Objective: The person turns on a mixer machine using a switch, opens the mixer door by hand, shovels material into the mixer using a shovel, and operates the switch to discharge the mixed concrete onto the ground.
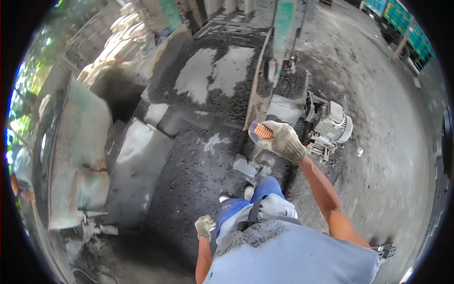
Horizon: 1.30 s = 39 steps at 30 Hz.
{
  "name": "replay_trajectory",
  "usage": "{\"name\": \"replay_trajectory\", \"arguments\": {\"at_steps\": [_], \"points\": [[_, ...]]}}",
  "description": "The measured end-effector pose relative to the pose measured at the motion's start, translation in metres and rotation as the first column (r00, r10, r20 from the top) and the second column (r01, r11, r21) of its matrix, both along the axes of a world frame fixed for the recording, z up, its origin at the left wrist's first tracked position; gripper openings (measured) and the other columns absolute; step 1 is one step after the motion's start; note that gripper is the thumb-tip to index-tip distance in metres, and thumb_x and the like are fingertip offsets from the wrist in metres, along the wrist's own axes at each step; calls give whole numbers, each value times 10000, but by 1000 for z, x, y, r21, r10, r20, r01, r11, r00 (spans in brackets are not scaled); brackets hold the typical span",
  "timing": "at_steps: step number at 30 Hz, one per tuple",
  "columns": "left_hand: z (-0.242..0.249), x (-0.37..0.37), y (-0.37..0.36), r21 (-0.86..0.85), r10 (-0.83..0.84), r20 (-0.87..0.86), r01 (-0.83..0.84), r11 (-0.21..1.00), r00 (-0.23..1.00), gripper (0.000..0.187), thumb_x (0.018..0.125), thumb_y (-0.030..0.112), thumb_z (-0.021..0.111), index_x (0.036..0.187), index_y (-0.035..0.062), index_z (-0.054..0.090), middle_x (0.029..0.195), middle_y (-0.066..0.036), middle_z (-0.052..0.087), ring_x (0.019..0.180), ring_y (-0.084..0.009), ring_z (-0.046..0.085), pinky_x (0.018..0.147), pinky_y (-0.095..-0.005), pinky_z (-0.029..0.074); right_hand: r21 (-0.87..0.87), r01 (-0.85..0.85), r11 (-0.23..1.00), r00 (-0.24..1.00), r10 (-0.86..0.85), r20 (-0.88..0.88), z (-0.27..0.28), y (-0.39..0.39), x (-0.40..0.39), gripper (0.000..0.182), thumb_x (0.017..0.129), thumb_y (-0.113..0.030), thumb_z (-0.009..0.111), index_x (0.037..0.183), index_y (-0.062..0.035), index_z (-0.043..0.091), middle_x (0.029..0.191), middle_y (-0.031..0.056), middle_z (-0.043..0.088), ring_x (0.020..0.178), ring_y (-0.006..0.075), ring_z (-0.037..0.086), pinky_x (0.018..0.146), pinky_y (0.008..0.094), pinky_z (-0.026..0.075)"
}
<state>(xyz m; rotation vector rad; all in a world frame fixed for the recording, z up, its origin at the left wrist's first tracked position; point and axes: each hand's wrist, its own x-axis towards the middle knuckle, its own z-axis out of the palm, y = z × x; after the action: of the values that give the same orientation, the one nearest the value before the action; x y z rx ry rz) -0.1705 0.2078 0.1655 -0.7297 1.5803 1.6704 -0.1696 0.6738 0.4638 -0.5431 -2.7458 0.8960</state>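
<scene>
My right hand (285, 144), in a pale knitted work glove, is raised in front of my body. Its fingers are closed around a small orange ridged object (263, 131) with a blue-grey edge; I cannot make out its exact kind. My left hand (205, 226), gloved the same way, hangs low beside my left thigh. The fingers are loosely bent and a little apart, with nothing visible in them. Below my right hand, a flat grey plate (247, 165) lies on the dark, gritty ground by my feet.
An electric motor (332, 124) stands on a frame to the right. Ahead is a bed of dark grit (234, 102) with pale patches. At left are a large metal hopper (78, 142) and a sloping slab (137, 156). A green post (283, 28) rises ahead; a truck (406, 28) is far right.
</scene>
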Motion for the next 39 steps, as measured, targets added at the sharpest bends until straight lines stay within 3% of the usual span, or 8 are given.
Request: {"name": "replay_trajectory", "arguments": {"at_steps": [8,11,14,15,20,28,33,39], "points": [[-1,45,-22,-270,68,36,-56,961,997,247,853,180,659,1011,-10,650,837,-130,664,625,-264,664,573,-417,571,87,-138,987,974,151,-168,-7,-55,-80,437,778,-300,746,1130,-70,631,880,158,707,833,378,695,761,475,551],[-1,57,-27,-258,112,34,-100,961,993,237,854,177,659,1005,-6,652,832,-128,665,606,-253,658,561,-409,572,123,-144,982,947,173,-269,-21,-57,-120,425,786,-297,730,1113,-50,622,864,187,695,822,389,692,737,478,551],[1,66,-26,-242,189,18,-180,954,982,211,852,166,652,981,-1,654,817,-124,662,598,-248,657,560,-409,581,37,-119,992,985,122,-118,-23,-56,-151,469,758,-287,754,1145,-43,653,964,197,707,893,383,691,798,461,554],[5,69,-27,-240,218,9,-210,948,976,201,852,161,649,973,0,655,812,-123,660,596,-247,656,560,-409,585,34,-128,991,965,132,-226,-39,-54,-161,351,767,-288,723,1037,-72,664,857,206,700,826,398,690,734,491,552],[14,83,-31,-254,286,50,-265,930,957,163,848,142,646,942,8,649,793,-107,653,599,-241,663,561,-400,595,58,-42,997,995,47,-85,-94,-55,-195,346,807,-335,709,1046,-90,667,886,210,710,856,402,695,750,493,554],[4,87,-20,-263,292,79,-263,928,953,143,848,132,637,926,13,652,760,-85,645,556,-199,634,500,-344,548,10,139,990,988,-140,69,-92,-43,-225,381,811,-347,710,1079,-81,657,963,201,716,922,394,694,811,483,550],[20,76,-7,-185,335,39,-323,928,941,79,847,107,630,796,56,597,690,-38,580,536,-161,593,482,-302,509,58,87,995,995,-83,-60,-113,-37,-227,363,791,-333,735,1044,-80,675,916,207,707,888,398,690,778,498,540],[11,84,-13,-228,315,87,-289,930,945,93,846,140,658,816,56,634,695,-43,617,536,-159,607,481,-296,508,18,20,1000,989,-17,-147,-117,-35,-228,324,776,-288,758,981,-55,665,846,211,694,813,403,685,714,482,532]]}}
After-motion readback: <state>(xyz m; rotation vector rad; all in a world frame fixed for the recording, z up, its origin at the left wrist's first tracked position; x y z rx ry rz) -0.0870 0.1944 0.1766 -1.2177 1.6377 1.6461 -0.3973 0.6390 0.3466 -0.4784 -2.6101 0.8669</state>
